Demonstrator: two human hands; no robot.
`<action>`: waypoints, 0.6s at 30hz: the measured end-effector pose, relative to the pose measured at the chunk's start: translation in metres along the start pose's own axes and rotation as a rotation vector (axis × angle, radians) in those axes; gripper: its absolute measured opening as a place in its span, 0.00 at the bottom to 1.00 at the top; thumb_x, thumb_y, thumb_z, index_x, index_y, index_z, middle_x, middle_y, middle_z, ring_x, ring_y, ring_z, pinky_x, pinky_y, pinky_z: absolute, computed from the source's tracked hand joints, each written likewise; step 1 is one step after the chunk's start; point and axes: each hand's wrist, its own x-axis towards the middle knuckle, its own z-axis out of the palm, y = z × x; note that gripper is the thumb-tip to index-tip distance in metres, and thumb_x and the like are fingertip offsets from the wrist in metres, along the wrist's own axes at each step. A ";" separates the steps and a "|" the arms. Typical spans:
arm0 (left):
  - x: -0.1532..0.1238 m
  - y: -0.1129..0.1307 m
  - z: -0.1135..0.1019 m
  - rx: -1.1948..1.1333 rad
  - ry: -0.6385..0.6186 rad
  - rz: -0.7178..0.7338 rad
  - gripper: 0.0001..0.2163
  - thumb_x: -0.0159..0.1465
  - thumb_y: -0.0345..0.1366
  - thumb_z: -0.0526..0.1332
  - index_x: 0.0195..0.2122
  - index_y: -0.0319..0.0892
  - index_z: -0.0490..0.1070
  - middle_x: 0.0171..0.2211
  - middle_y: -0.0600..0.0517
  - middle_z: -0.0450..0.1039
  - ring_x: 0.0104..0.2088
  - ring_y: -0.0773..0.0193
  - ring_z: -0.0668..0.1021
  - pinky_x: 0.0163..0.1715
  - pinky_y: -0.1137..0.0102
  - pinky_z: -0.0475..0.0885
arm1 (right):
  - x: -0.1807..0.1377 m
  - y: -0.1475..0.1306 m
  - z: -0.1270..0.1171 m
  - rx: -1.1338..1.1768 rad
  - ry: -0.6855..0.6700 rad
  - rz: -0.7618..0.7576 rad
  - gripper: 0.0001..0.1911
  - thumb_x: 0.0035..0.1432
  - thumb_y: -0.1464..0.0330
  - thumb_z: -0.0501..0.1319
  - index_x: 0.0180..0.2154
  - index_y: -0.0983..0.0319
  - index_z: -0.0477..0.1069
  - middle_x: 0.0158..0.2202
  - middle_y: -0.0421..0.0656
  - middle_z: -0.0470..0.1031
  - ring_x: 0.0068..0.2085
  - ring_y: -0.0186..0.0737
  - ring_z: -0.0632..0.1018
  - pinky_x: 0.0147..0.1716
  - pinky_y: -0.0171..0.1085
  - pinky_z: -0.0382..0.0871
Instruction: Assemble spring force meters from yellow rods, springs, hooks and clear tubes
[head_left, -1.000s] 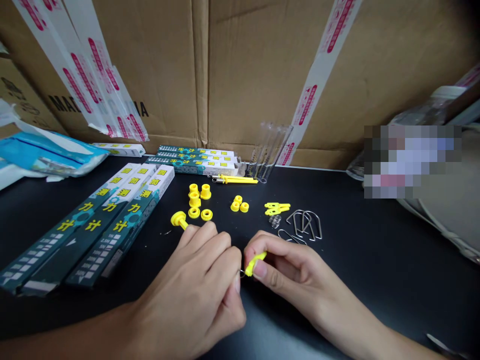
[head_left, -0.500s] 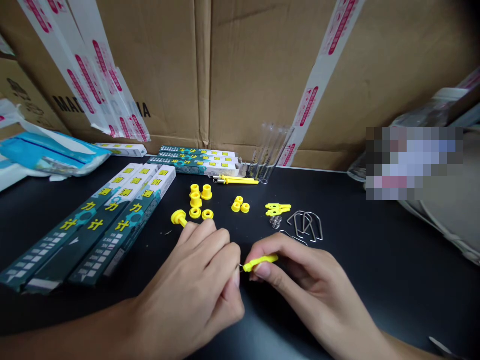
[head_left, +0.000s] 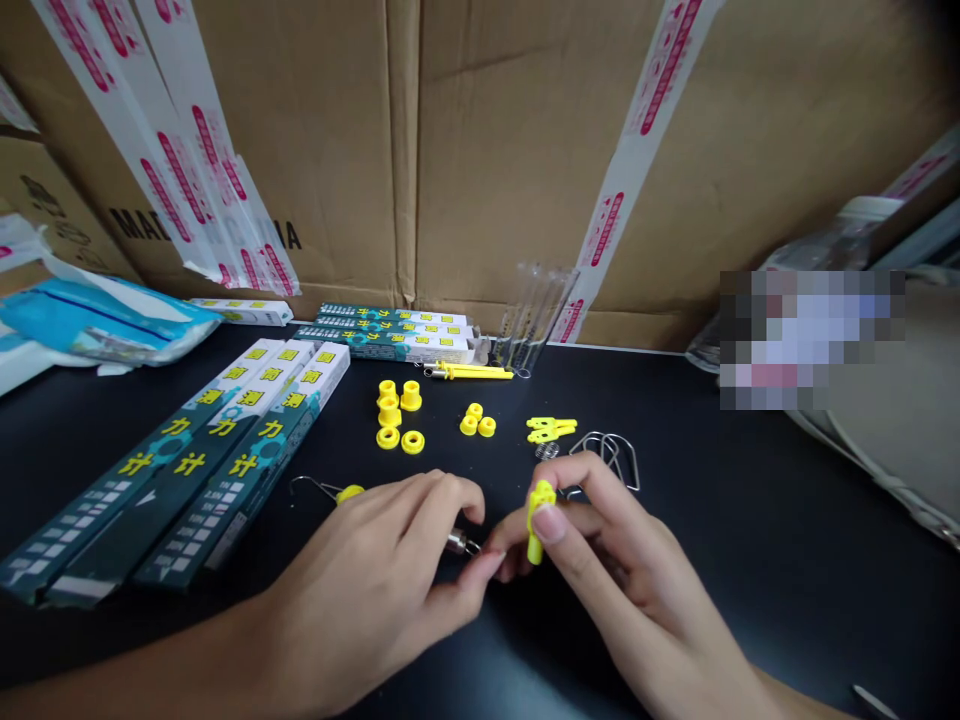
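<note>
My left hand (head_left: 375, 580) is closed around a spring scale's inner assembly, mostly hidden by the palm. Its silver spring end with a small wire loop (head_left: 471, 546) shows between thumb and fingers. A yellow disc (head_left: 349, 494) and a wire hook (head_left: 306, 481) stick out past the knuckles on the other side. Between thumb and forefinger, my right hand (head_left: 600, 540) pinches a small yellow plastic connector (head_left: 540, 520), held upright. Other fingers of this hand reach close to the wire loop; whether they touch it I cannot tell. Two similar yellow connectors (head_left: 551, 430) lie just beyond.
Several printed boxes (head_left: 202, 460) lie at left, more (head_left: 397, 335) behind. Yellow caps (head_left: 388, 411), small yellow plugs (head_left: 477, 421), coil springs (head_left: 547, 451), wire hooks (head_left: 611, 460), a yellow assembly (head_left: 472, 371) and clear tubes (head_left: 532, 315) stand around. Cardboard (head_left: 480, 160) walls the back.
The yellow connector has turned from lying sideways at the wire loop to upright, apart from it. My left fingers have loosened, showing the silver spring end; the wire hook now shows at left.
</note>
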 end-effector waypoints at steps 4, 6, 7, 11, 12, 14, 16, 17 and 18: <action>-0.002 0.002 0.002 -0.028 0.005 0.015 0.10 0.63 0.26 0.54 0.43 0.47 0.61 0.35 0.57 0.76 0.32 0.64 0.82 0.33 0.70 0.76 | 0.004 0.003 0.003 -0.031 -0.043 0.003 0.03 0.73 0.64 0.53 0.44 0.56 0.61 0.33 0.37 0.81 0.34 0.34 0.80 0.37 0.32 0.72; -0.001 0.004 0.000 -0.030 0.020 0.011 0.12 0.63 0.25 0.52 0.44 0.47 0.59 0.34 0.58 0.76 0.30 0.65 0.83 0.31 0.72 0.76 | 0.004 0.003 0.004 -0.056 -0.061 -0.010 0.05 0.73 0.65 0.52 0.48 0.55 0.61 0.32 0.37 0.81 0.33 0.35 0.80 0.36 0.32 0.72; 0.000 0.005 0.000 -0.036 0.032 0.009 0.12 0.62 0.24 0.51 0.44 0.48 0.59 0.32 0.58 0.76 0.29 0.66 0.83 0.28 0.73 0.76 | 0.004 0.003 0.004 -0.075 -0.067 -0.018 0.07 0.72 0.65 0.52 0.51 0.55 0.61 0.31 0.37 0.80 0.33 0.36 0.80 0.36 0.33 0.72; 0.002 0.004 -0.002 -0.059 0.053 0.003 0.13 0.63 0.24 0.49 0.45 0.49 0.58 0.32 0.58 0.76 0.28 0.68 0.83 0.27 0.76 0.77 | 0.003 0.002 0.001 -0.209 -0.103 -0.115 0.14 0.72 0.69 0.50 0.56 0.55 0.63 0.35 0.40 0.79 0.34 0.37 0.80 0.35 0.34 0.73; 0.002 0.003 -0.002 -0.069 0.052 -0.001 0.12 0.64 0.25 0.50 0.45 0.49 0.58 0.33 0.57 0.76 0.28 0.68 0.83 0.28 0.76 0.78 | 0.004 0.002 -0.001 -0.249 -0.111 -0.159 0.15 0.71 0.71 0.50 0.56 0.55 0.64 0.38 0.41 0.79 0.37 0.37 0.80 0.38 0.34 0.74; 0.002 0.001 -0.002 -0.098 0.039 -0.009 0.12 0.65 0.25 0.51 0.46 0.49 0.58 0.36 0.55 0.76 0.32 0.67 0.83 0.31 0.76 0.78 | 0.004 0.002 -0.003 -0.322 -0.106 -0.251 0.18 0.69 0.74 0.51 0.56 0.55 0.66 0.43 0.43 0.78 0.42 0.39 0.80 0.44 0.35 0.74; 0.000 0.000 -0.001 -0.143 0.030 -0.028 0.12 0.65 0.25 0.51 0.46 0.48 0.58 0.39 0.54 0.75 0.33 0.67 0.82 0.33 0.76 0.78 | 0.006 0.004 -0.004 -0.380 -0.075 -0.314 0.17 0.67 0.75 0.54 0.54 0.56 0.69 0.42 0.44 0.78 0.43 0.41 0.80 0.44 0.36 0.75; 0.000 -0.001 -0.002 -0.166 0.022 -0.040 0.11 0.66 0.25 0.51 0.46 0.48 0.58 0.39 0.53 0.74 0.34 0.67 0.82 0.34 0.76 0.78 | 0.007 0.005 -0.004 -0.401 -0.060 -0.331 0.15 0.66 0.74 0.55 0.52 0.57 0.70 0.40 0.44 0.79 0.42 0.42 0.80 0.43 0.37 0.75; 0.000 -0.001 -0.002 -0.188 0.015 -0.047 0.11 0.66 0.25 0.51 0.46 0.48 0.58 0.39 0.54 0.74 0.34 0.67 0.81 0.34 0.76 0.78 | 0.008 0.006 -0.005 -0.412 -0.048 -0.345 0.13 0.66 0.73 0.57 0.50 0.58 0.72 0.39 0.44 0.79 0.40 0.42 0.80 0.42 0.38 0.75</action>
